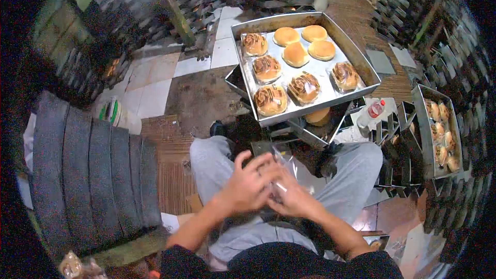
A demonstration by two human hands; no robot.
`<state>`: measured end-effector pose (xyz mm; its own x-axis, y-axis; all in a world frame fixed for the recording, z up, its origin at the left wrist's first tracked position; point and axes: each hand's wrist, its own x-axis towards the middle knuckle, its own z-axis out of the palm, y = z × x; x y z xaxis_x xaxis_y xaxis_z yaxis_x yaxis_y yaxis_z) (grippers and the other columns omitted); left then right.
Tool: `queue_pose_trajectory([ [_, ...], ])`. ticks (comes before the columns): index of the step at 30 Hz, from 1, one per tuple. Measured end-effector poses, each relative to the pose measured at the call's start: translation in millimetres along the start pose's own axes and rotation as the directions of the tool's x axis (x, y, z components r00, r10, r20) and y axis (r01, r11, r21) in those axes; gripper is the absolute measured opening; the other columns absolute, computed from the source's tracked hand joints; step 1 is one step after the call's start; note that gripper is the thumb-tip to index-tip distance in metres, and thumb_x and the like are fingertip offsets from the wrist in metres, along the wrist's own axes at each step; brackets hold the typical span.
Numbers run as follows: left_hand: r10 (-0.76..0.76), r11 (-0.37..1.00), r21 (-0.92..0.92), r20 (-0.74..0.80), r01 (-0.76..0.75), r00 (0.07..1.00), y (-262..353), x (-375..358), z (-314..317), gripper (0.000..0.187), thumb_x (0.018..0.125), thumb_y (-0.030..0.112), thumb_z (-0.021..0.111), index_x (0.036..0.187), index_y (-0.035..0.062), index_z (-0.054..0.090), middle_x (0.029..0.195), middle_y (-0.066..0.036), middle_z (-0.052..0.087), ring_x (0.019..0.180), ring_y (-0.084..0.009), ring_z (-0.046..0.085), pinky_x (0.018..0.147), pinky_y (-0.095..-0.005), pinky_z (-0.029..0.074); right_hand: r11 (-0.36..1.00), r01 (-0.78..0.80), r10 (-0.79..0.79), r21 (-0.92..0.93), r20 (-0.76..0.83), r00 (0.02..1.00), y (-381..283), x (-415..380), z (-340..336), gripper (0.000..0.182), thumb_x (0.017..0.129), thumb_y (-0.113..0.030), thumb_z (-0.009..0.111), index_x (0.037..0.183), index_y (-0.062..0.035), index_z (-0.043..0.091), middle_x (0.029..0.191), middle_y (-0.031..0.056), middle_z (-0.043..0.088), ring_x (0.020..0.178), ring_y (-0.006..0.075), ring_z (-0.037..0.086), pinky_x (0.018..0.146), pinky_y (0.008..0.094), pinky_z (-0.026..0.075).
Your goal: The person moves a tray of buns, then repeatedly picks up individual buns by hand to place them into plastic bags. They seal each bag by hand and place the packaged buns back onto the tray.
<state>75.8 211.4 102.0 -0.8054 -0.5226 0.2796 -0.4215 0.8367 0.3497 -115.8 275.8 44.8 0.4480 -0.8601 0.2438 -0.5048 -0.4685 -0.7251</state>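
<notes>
Both my hands are together above my lap, just in front of the tray. A clear plastic bag (285, 164) shows at my right hand (293, 196), whose fingers are closed on it. My left hand (252, 182) is slightly blurred, its fingers apart and reaching over the bag. Ahead of them a square metal tray (310, 112) carries several round buns. Plain golden buns (295, 54) lie unwrapped toward the back. Along the left and front sit buns in printed clear wrappers (304, 88).
A long tray (454, 170) of wrapped buns stands at the right. Dark metal trays (77, 170) are stacked on the left. A bottle with a red cap (373, 111) stands right of the square tray. More wrapped buns (71, 266) lie at the lower left.
</notes>
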Motion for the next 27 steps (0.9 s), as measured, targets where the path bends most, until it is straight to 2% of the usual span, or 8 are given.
queue_pose_trajectory([
  [3,-0.207,0.972,-0.146,-0.167,0.183,0.964,17.0,-3.9,-1.4,0.058,0.086,0.033,0.073,0.137,0.0094,0.057,0.144,-0.013,0.056,0.141,-0.0327,0.044,0.117,-0.0544,0.023,0.997,-0.040,0.034,0.068,0.086,0.996,0.9,9.3,15.2,0.092,0.080,-0.017,0.072,0.155,0.0063,0.024,0.163,0.0340,0.011,0.153,0.0477,0.013,0.125,0.0552,0.017],
  [5,-0.622,0.770,-0.455,-0.380,0.447,0.685,20.4,-1.1,25.6,0.062,0.097,0.035,0.064,0.147,0.0051,0.044,0.150,-0.022,0.046,0.143,-0.0371,0.039,0.119,-0.0429,0.028,0.966,0.007,0.053,0.259,-0.227,0.972,-22.2,27.8,13.9,0.090,0.081,-0.011,0.068,0.156,0.0058,0.020,0.165,0.0325,0.005,0.154,0.0463,0.007,0.126,0.0507,0.017],
  [8,-0.801,-0.163,-0.970,0.236,0.179,0.550,-15.0,-17.7,77.0,0.051,0.109,0.038,0.045,0.147,0.0042,0.042,0.142,-0.012,0.057,0.121,-0.0253,0.061,0.095,-0.0356,0.053,0.902,-0.181,0.236,0.392,-0.097,0.967,-34.4,37.5,46.6,0.082,0.084,-0.007,0.064,0.155,0.0053,0.026,0.162,0.0351,0.015,0.151,0.0478,0.019,0.123,0.0492,0.025],
  [12,-0.963,-0.130,-0.990,0.112,-0.060,0.247,-82.6,0.3,36.9,0.041,0.108,0.037,0.047,0.136,0.0081,0.054,0.128,-0.008,0.067,0.107,-0.0191,0.067,0.075,-0.0300,0.058,0.951,-0.064,0.081,0.302,-0.045,0.996,-48.7,72.5,-14.2,0.038,0.085,-0.007,0.066,0.122,0.0014,0.063,0.129,0.0265,0.061,0.124,0.0435,0.058,0.109,0.0487,0.045],
  [17,-0.910,-0.272,-0.907,0.134,-0.323,0.392,-160.6,-25.5,43.0,0.045,0.108,0.039,0.045,0.139,0.0064,0.052,0.132,-0.013,0.064,0.111,-0.0256,0.068,0.072,-0.0310,0.060,0.888,-0.170,-0.098,-0.427,-0.538,0.837,63.9,179.0,-162.9,0.014,0.087,-0.012,0.066,0.096,-0.0012,0.068,0.088,0.0176,0.069,0.084,0.0381,0.067,0.078,0.0434,0.054],
  [20,-0.877,-0.219,-0.932,0.059,-0.288,0.477,-161.3,-18.6,43.7,0.049,0.108,0.039,0.043,0.143,0.0055,0.048,0.136,-0.016,0.060,0.115,-0.0272,0.065,0.074,-0.0329,0.061,0.334,-0.647,0.426,-0.685,-0.503,0.752,170.3,236.1,-242.9,0.056,0.100,-0.044,0.050,0.135,-0.0002,0.054,0.130,0.0328,0.057,0.123,0.0429,0.057,0.103,0.0501,0.047],
  [22,-0.883,-0.227,-0.907,0.038,-0.355,0.467,-163.0,-16.2,43.8,0.048,0.108,0.037,0.043,0.145,0.0066,0.046,0.139,-0.017,0.058,0.115,-0.0285,0.065,0.075,-0.0347,0.061,0.261,-0.521,0.539,-0.813,-0.324,0.777,224.5,253.2,-280.1,0.060,0.097,-0.049,0.048,0.126,0.0024,0.061,0.119,0.0300,0.063,0.110,0.0495,0.063,0.091,0.0581,0.052],
  [27,-0.844,-0.284,-0.851,0.004,-0.441,0.536,-171.6,-16.7,49.2,0.047,0.108,0.038,0.043,0.145,0.0090,0.045,0.143,-0.020,0.055,0.117,-0.0327,0.064,0.076,-0.0385,0.061,0.434,-0.890,0.879,0.142,-0.281,0.384,272.8,269.4,-311.0,0.033,0.089,-0.043,0.062,0.095,-0.0112,0.069,0.077,0.0077,0.064,0.062,0.0228,0.057,0.057,0.0413,0.043],
])
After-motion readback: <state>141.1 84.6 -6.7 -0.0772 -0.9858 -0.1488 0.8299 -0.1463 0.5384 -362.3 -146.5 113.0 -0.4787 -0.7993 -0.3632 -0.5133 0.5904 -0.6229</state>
